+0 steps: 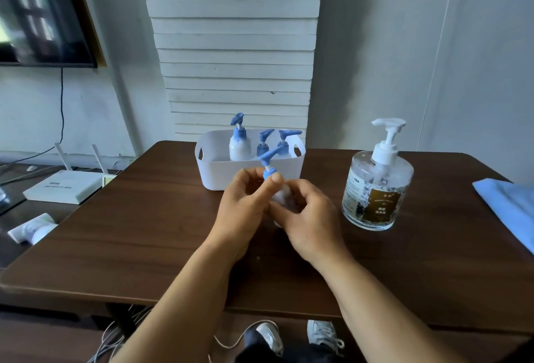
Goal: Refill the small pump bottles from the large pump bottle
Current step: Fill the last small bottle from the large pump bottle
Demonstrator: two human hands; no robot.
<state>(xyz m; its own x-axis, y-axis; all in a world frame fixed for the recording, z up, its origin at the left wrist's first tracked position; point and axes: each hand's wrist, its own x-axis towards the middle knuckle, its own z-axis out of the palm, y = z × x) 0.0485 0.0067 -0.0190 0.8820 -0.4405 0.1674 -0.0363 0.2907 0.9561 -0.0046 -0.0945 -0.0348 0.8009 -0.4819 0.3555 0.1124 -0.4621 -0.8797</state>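
Note:
I hold a small white pump bottle (279,195) with a blue pump head above the middle of the brown table (144,232). My left hand (245,203) pinches its blue collar just under the pump. My right hand (307,218) grips the white body lower down, hiding most of it. Three more small bottles with blue pumps (239,142) stand in a white basket (219,171) just behind my hands. The large clear pump bottle (375,189), with a white pump and a dark label, stands upright on the table to the right.
A folded blue cloth (508,206) lies at the table's right edge. To the left, on a lower surface, sit a white router (63,186) and a white tube (31,229). A dark screen (43,12) hangs on the wall at upper left. Cables and my shoes show below the front edge.

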